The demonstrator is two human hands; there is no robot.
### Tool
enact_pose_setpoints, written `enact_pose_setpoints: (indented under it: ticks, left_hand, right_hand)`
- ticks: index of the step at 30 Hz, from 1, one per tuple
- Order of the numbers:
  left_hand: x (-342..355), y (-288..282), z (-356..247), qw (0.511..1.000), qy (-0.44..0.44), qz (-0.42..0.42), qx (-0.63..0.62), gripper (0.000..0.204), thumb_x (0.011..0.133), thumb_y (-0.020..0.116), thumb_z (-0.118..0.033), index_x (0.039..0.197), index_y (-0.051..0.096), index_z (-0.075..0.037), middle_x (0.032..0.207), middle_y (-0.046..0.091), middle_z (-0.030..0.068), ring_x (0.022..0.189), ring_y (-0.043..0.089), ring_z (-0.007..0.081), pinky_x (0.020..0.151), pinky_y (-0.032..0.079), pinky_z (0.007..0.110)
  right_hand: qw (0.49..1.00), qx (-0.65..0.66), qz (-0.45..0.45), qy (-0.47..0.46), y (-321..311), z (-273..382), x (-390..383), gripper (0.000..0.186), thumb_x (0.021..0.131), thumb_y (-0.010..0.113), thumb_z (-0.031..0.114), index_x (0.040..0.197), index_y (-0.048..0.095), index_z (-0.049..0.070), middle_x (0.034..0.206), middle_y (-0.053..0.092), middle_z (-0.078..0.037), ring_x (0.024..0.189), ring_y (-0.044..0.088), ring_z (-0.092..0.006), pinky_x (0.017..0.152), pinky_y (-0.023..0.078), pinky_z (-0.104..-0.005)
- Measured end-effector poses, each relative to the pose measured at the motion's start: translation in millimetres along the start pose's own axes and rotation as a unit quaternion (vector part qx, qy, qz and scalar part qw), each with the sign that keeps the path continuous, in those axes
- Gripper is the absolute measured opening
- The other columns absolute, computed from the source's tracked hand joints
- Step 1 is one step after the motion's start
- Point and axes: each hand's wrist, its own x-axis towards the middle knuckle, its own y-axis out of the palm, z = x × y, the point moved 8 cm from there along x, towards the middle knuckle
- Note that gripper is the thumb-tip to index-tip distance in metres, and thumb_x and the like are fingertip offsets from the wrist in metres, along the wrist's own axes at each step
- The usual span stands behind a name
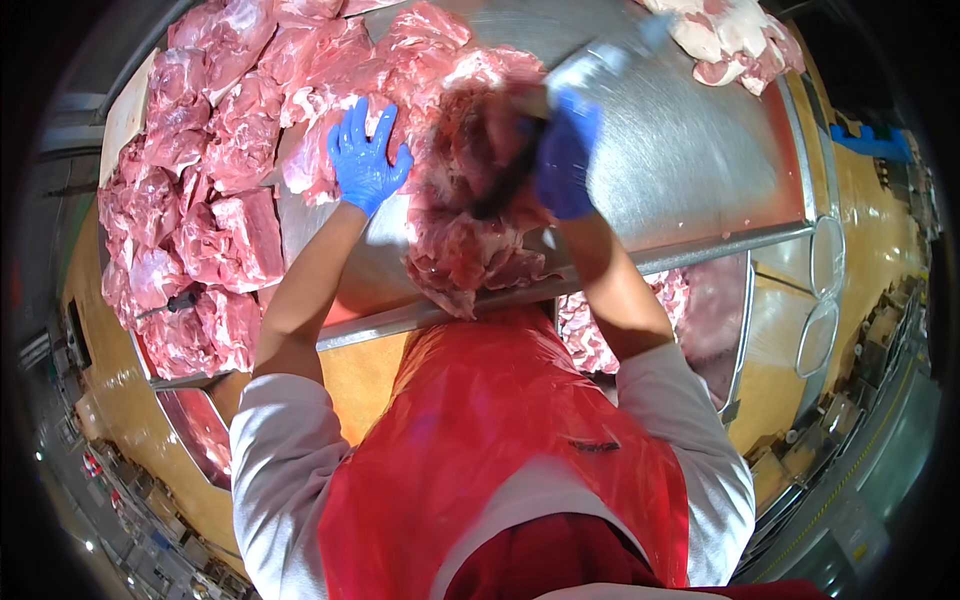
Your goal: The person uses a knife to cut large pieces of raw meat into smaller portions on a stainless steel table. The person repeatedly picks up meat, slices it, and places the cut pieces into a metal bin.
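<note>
My left hand, in a blue glove, lies with its fingers spread on raw pink meat at the left of the steel work table. My right hand, also blue-gloved and smeared by motion, is closed around a knife, its blurred blade reaching up and to the right. Below and left of this hand runs a dark streak that I cannot make out. A large piece of raw meat lies between my hands, partly in shadow, its lower end hanging over the table's near edge.
Many raw meat pieces are heaped on the left. A paler, fatty piece lies at the far right. Under the near edge, a metal tub holds cut meat. Two metal loops stick out on the right.
</note>
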Motion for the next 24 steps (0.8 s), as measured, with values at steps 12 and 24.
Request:
enact_pose_setpoints:
  ticks: [12, 24]
  left_hand:
    - [-5.9, -65.3, 24.9, 0.912, -0.142, -0.102, -0.370, 0.027, 0.084, 0.071, -0.005, 0.110, 0.068, -0.006, 0.124, 0.062, 0.0181, 0.118, 0.058, 0.0338, 0.102, 0.044, 0.045]
    - [15.8, -1.7, 78.3, 0.972, -0.235, 0.020, -0.022, 0.044, 0.098, 0.050, -0.035, 0.134, 0.060, -0.010, 0.109, 0.065, 0.0259, 0.099, 0.063, 0.0417, 0.084, 0.049, 0.051]
  right_hand:
    - [0.985, -0.144, -0.057, -0.079, -16.7, -17.6, -16.5, 0.039, 0.101, 0.054, 0.023, 0.128, 0.050, -0.004, 0.108, 0.061, -0.012, 0.096, 0.062, -0.0212, 0.087, 0.051, -0.0358]
    - [0.930, -0.214, 0.158, -0.255, 79.3, 25.1, 14.9, 0.037, 0.099, 0.053, 0.023, 0.128, 0.057, 0.000, 0.113, 0.064, -0.019, 0.107, 0.061, -0.0326, 0.096, 0.046, -0.0408]
